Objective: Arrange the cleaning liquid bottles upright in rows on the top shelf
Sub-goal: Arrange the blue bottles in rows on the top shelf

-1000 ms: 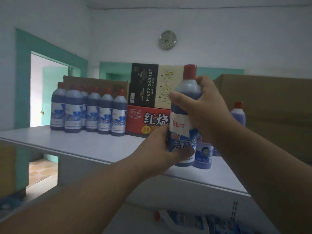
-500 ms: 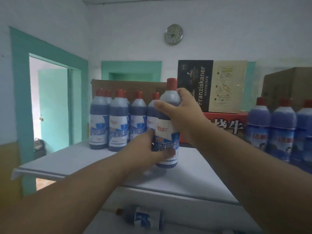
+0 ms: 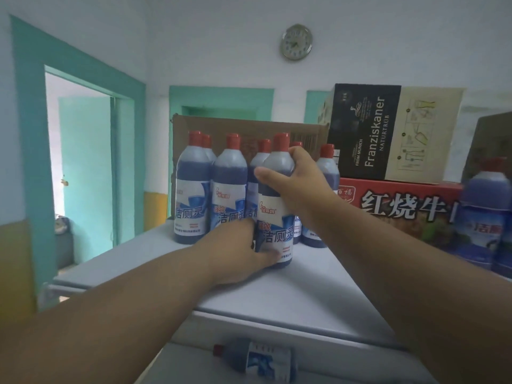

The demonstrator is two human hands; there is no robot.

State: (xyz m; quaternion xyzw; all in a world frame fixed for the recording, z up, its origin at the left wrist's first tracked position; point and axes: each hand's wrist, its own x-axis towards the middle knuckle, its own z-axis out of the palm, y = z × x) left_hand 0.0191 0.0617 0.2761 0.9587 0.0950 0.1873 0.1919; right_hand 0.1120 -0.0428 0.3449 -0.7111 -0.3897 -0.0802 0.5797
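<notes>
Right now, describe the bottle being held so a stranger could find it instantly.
Find the white top shelf below the wall clock. At its left stands a cluster of red-capped blue bottles. The held bottle stands frontmost, gripped by the left hand low and the right hand high.

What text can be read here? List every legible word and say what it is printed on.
"Franziskaner NATURTRÜB", "FROM MUNICH": black and tan cardboard box.
"红烧牛": red cardboard carton beneath it.
"洁厕灵": label of the red-capped blue cleaning liquid bottle that both hands hold; the same on the upright bottles left of it.
Small print under the labels, the logo script, the round wall clock numerals and the fallen bottle label: too blurred to read.
</notes>
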